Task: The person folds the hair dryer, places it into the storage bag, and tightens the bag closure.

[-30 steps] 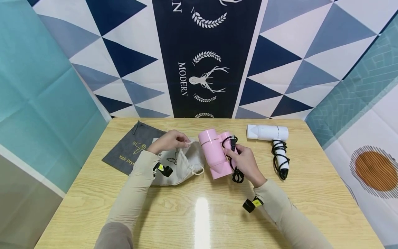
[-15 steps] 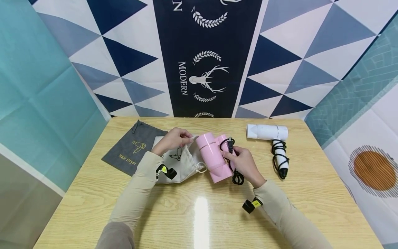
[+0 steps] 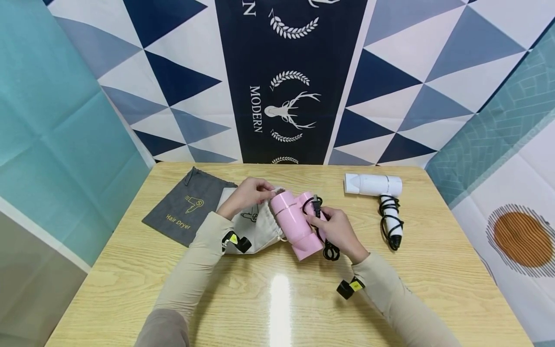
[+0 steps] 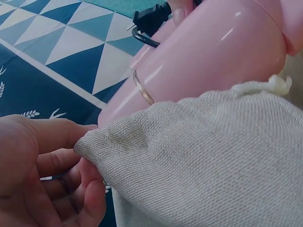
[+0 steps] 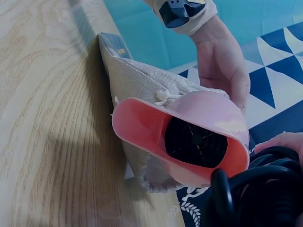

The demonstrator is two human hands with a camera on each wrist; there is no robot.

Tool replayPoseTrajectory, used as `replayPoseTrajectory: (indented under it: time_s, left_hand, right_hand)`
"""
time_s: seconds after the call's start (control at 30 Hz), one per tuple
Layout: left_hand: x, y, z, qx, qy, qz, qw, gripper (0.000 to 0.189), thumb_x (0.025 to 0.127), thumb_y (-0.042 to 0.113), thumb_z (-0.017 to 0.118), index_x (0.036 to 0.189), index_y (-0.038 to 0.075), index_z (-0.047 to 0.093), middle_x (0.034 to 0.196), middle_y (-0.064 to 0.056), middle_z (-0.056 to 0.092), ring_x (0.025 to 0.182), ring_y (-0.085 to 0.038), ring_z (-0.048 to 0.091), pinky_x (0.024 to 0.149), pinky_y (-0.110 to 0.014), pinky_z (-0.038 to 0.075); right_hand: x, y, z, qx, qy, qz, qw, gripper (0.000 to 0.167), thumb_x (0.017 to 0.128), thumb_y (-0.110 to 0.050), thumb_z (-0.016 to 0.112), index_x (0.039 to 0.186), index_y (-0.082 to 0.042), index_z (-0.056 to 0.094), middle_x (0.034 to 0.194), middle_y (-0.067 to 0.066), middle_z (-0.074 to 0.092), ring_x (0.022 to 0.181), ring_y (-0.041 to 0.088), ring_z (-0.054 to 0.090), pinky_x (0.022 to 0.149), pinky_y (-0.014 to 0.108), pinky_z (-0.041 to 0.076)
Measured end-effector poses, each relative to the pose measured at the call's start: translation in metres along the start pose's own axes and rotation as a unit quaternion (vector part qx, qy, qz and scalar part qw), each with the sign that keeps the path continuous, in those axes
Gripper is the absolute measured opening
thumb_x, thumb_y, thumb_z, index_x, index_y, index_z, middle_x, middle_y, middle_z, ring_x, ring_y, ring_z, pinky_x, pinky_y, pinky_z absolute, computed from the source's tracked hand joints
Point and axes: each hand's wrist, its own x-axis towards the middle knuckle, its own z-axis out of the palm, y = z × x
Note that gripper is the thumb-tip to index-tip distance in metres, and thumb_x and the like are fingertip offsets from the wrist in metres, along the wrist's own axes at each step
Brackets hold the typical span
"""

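My right hand (image 3: pixel 340 230) grips the folded handle of a pink hair dryer (image 3: pixel 295 221), together with its bundled black cord (image 3: pixel 331 251). The dryer's rear end sits at the mouth of a cream drawstring bag (image 3: pixel 260 233). In the left wrist view the bag's cloth (image 4: pixel 203 156) covers part of the pink barrel (image 4: pixel 213 52). My left hand (image 3: pixel 251 195) pinches the bag's rim between thumb and fingers. The right wrist view shows the dryer's flat nozzle (image 5: pixel 142 123) facing away from the bag. The end of the dryer inside the bag is hidden.
A dark grey drawstring bag (image 3: pixel 173 224) printed "Hair Dryer" lies flat at the left, partly under the cream bag. At the back right lies a white hair dryer (image 3: pixel 375 185), black cord wound round its handle. The wooden table (image 3: pixel 243 303) meets a patterned cloth behind.
The pink hair dryer has shifted slightly left and down, its rear end now into the bag's mouth. My left hand has moved right, drawing the bag's rim toward the dryer.
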Motion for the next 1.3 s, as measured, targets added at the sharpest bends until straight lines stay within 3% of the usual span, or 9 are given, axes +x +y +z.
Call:
replayPoseTrajectory:
  time_s: [0.4,0.63,1.03,1.3]
  left_hand:
    - [-0.002,0.009,0.011,0.024,0.019,0.016,0.9994,0.019,0.091,0.016,0.067,0.105,0.004,0.071,0.086,-0.006,0.064,0.067,-0.011,0.054,0.061,-0.021,0.047]
    - [-0.001,0.012,0.016,0.049,0.038,0.034,0.9975,0.017,0.091,0.016,0.066,0.103,0.005,0.072,0.089,-0.008,0.066,0.076,-0.014,0.056,0.065,-0.022,0.046]
    - [-0.005,0.024,0.029,0.089,0.067,0.086,0.9901,0.015,0.092,0.023,0.067,0.097,0.011,0.075,0.092,-0.004,0.072,0.084,-0.015,0.060,0.076,-0.027,0.048]
    - [-0.006,0.030,0.036,0.089,0.094,0.066,0.9894,0.019,0.090,0.026,0.070,0.099,0.011,0.075,0.089,-0.003,0.071,0.082,-0.015,0.060,0.075,-0.027,0.048]
  right_hand:
    - [-0.003,0.000,0.003,-0.036,-0.006,-0.013,0.9993,0.036,0.089,-0.028,0.069,0.108,0.002,0.068,0.098,0.017,0.069,0.083,0.020,0.059,0.071,0.026,0.046]
    - [-0.004,-0.003,0.005,-0.036,-0.008,-0.014,0.9992,0.032,0.088,-0.029,0.069,0.099,0.000,0.068,0.082,0.011,0.063,0.072,0.017,0.054,0.062,0.026,0.043]
    - [-0.006,-0.008,0.014,-0.038,-0.015,-0.030,0.9987,0.028,0.086,-0.027,0.070,0.094,0.000,0.069,0.074,0.008,0.061,0.066,0.015,0.052,0.058,0.027,0.043]
    - [-0.005,-0.010,0.019,-0.049,-0.010,-0.034,0.9982,0.028,0.083,-0.026,0.071,0.094,-0.001,0.069,0.077,0.009,0.064,0.067,0.016,0.054,0.059,0.028,0.044]
